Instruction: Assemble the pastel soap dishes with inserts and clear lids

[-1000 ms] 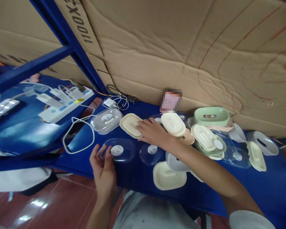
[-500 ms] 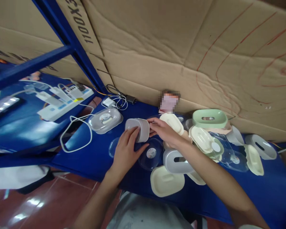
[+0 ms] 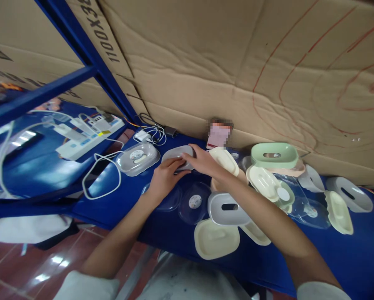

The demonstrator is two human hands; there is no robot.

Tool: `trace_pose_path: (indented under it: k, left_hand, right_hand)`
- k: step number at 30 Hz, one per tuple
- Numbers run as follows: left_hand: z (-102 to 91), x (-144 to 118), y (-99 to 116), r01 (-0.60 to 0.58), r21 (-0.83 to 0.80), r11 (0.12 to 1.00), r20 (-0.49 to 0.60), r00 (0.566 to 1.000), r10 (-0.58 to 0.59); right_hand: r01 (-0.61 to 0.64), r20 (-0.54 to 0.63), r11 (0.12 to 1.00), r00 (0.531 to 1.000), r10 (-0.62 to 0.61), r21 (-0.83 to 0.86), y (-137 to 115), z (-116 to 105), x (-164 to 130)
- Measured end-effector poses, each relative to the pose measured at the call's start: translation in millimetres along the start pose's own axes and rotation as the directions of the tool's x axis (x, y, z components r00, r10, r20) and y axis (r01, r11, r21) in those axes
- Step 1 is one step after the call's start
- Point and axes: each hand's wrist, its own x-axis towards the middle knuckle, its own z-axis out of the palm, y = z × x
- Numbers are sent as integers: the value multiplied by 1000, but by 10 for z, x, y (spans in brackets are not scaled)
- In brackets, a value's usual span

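Observation:
A grey plastic box [image 3: 176, 153], rounded like a soap dish, is between my hands, its hollow side facing up. My left hand [image 3: 163, 179] grips its near wall, fingers over the rim and thumb low in front. At its right end my right hand [image 3: 203, 161] is closed on the wall, with the thumb over the rim and the other fingers partly hidden. Beneath and in front of my hands lie clear plastic lids [image 3: 193, 202]. A grey slotted box [image 3: 227, 209] and a cream tray [image 3: 216, 239] sit nearer to me.
Left of the held box, a clear lid [image 3: 138, 158] lies near a white cable and a power strip [image 3: 83, 139]. To the right are a green box [image 3: 274, 155], cream inserts [image 3: 263, 183] and another grey box [image 3: 349, 195]. A cardboard wall [image 3: 199, 75] stands behind the blue table.
The grey box has turned and dropped lower, its hollow side now up. My right hand has moved in over its rim with the thumb, and my left hand has shifted slightly left.

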Motion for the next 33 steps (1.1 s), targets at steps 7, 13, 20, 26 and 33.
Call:
trace_pose_path:
  k: [7,13,20,26,33]
  left_hand:
    - [-32,196,-145,34,23,999,52,998,-35]
    - [26,416,-140,48,-2,999,32,998,-48]
    - [-713,139,-195,32,207,978,-23,999,-28]
    - [-1135,-255,-590,210,582,785,95,942,-322]
    - [-1041,-365,-696,247,248,937,-49,969,-242]
  right_hand:
    - [119,22,982,993,-117,-143,-26,134,202]
    - [259,-6,863,957,-290,-434,42,93,-124]
    - [414,153,620,890,-430,-666,102,122,-321]
    - [498,279,524,852,-442,-691,-30,207,-290]
    - [502,178,744,861,-476,-441,-273,267,-371]
